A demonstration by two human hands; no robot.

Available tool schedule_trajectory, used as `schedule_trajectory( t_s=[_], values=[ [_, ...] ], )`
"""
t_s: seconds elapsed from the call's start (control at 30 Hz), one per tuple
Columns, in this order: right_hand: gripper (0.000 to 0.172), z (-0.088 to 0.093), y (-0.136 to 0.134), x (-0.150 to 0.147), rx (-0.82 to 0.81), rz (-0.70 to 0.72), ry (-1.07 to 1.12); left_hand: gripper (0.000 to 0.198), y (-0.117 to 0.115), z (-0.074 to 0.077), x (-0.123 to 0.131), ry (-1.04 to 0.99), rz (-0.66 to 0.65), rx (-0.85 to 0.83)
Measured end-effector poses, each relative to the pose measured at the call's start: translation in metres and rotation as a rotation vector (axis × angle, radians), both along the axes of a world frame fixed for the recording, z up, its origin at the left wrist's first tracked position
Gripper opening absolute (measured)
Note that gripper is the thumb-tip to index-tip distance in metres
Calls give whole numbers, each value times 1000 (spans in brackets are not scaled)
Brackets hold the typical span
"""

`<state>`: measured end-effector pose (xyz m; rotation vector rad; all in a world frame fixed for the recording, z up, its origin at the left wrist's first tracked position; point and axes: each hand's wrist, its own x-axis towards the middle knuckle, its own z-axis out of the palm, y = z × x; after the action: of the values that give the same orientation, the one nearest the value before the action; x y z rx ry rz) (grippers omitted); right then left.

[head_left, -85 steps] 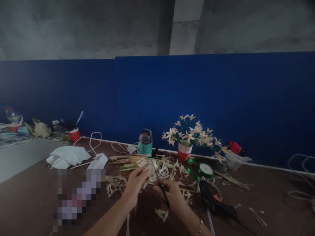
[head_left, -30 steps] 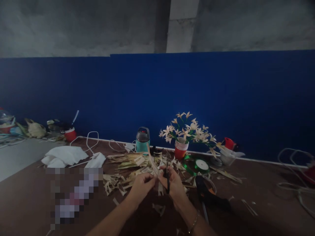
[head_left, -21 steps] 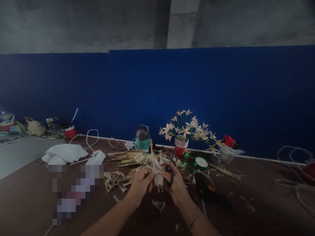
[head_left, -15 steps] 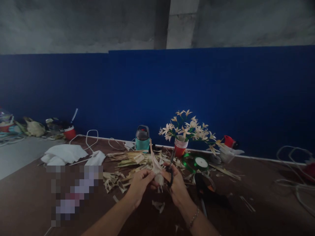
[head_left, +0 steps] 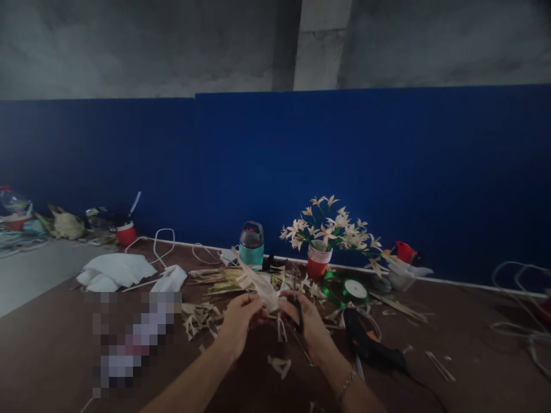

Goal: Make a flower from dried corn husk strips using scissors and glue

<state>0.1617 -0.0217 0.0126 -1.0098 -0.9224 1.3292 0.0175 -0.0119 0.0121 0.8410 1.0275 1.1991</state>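
Note:
A pale dried corn husk [head_left: 263,288] is pinched between my two hands, its narrow tip slanting up to the left. My left hand [head_left: 239,319] has thumb and fingers closed on the husk's left edge. On the other side, my right hand [head_left: 310,326] grips a pair of dark scissors [head_left: 298,314] by the handles, blades pointing up. Its thumb and fingertips also touch the husk's right edge. Husk scraps [head_left: 279,366] lie on the brown table [head_left: 241,384] below, and a pile of husk strips [head_left: 219,279] lies behind my hands.
Behind stand a teal device [head_left: 251,245] and red cups [head_left: 317,265] holding pale flowers. At right lie a green ribbon spool [head_left: 355,289], a black glue gun [head_left: 374,347] and white cables [head_left: 516,330]. White cloth or paper [head_left: 115,272] lies at left, beside a blurred-out patch.
The husk's tip has swung from upright to leaning left, and its broad side now faces me. Both hands stay close together. The whole view has shifted slightly.

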Motion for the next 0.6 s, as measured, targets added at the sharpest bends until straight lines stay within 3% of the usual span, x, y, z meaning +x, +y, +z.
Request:
schedule_trajectory(
  t_s=[0.13,0.23,0.4,0.6],
  values=[
    [42,-9,-2,-4,-58,241,-155,27,10,-2,-7,-72,210,54],
    [43,-18,-5,-8,-71,381,-244,26,13,-3,-9,-118,273,43],
    [32,-20,-8,-13,-13,367,-298,24,6,0,-4,-111,268,25],
    [39,-14,-8,-15,-4,333,-256,27,0,1,0,-68,186,1]
  ],
)
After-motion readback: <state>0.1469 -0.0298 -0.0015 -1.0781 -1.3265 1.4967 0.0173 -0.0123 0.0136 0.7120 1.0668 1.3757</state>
